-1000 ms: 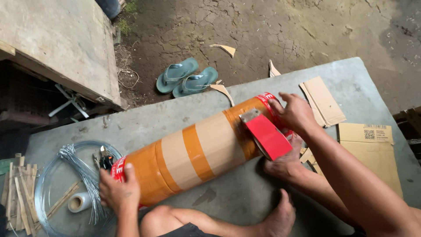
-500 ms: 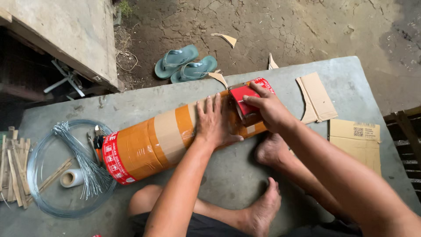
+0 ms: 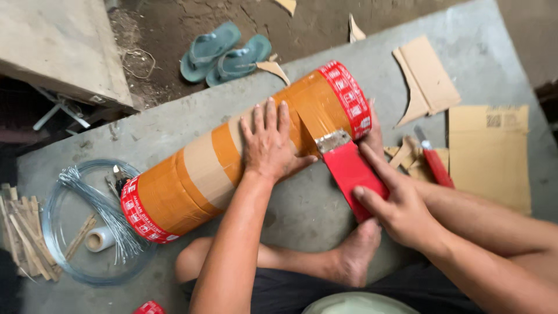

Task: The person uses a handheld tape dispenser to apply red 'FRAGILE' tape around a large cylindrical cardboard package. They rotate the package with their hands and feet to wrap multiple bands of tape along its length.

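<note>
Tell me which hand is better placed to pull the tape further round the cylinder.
Probably the right hand: it grips the red tape dispenser, whose blade end sits on the taped cardboard cylinder. The left hand lies flat on top, steadying it.

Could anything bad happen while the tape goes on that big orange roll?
Maybe. The tape dispenser in the right hand has a metal cutting edge close to the left hand, so fingers could get nicked. The big cardboard tube is round and might roll. The red-handled cutter lies near the arm.
</note>
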